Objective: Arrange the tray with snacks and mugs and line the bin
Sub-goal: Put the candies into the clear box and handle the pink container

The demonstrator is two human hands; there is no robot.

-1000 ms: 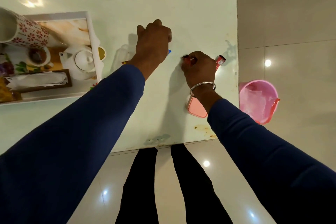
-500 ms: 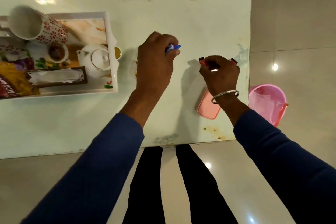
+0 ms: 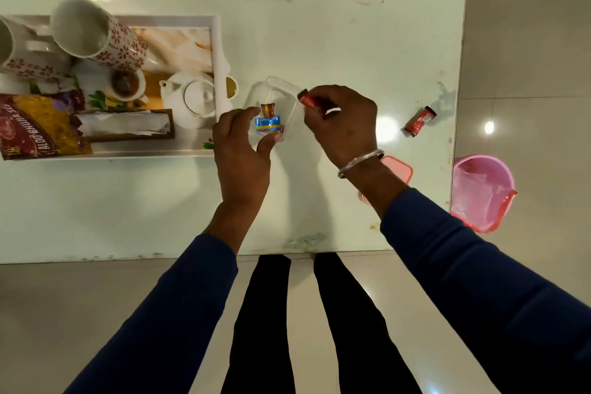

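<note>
Nearest the person, the flat pink plastic lid [image 3: 398, 169] lies on the pale glass-topped table [image 3: 319, 41], half hidden under the right wrist, so the container is not yet closed. Just beyond it, both hands have come together over the small clear plastic container [image 3: 281, 89], where a second ago they were apart, picking sweets off the tabletop. The left hand [image 3: 241, 150] has let go: its fingers are now apart, cupped around the container's near side, and the blue-wrapped sweet [image 3: 268, 124] it was pinching lies inside beside an orange-wrapped one. The right hand [image 3: 343, 121] has its fingers clamped on a red-wrapped sweet [image 3: 307, 100], poised at the container's rim. 1 more red sweet packet [image 3: 420, 121] is left on the table to the right. Farther left, the white rectangular tray [image 3: 217, 41] already carries 2 flowered mugs, a teapot and a snack bag. On the floor, the pink bin [image 3: 479, 163] looks lined.
</note>
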